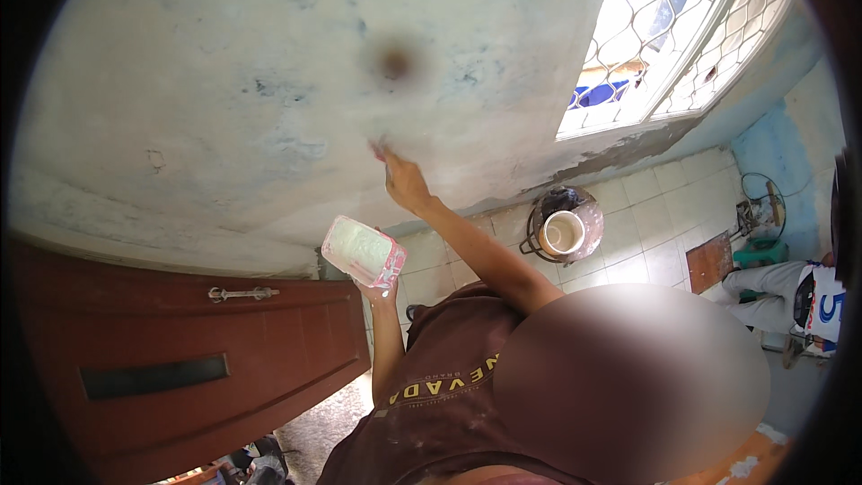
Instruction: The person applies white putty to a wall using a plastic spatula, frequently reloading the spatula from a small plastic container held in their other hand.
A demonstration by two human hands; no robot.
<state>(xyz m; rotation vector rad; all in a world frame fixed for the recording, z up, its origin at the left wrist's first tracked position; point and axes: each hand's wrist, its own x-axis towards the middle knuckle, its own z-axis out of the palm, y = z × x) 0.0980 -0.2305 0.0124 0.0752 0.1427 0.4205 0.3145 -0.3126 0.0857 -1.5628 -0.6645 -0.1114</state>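
My left hand (373, 290) holds up a pinkish plastic container (357, 250) of white paste, smeared around its rim. Above and to the right of it, my right hand (406, 181) is raised at the mottled off-white wall (242, 81), gripping a small reddish tool (379, 152), blurred at its working end. Whether that end touches the wall I cannot tell.
A brown door (180, 323) stands at the left, a grilled window (611, 45) upper right. A cream bucket (564, 232) rests in a round basin (584, 207) on the tiled floor. Another person's legs (763, 283), a green stool (756, 250) and a brown board (708, 260) are at the right.
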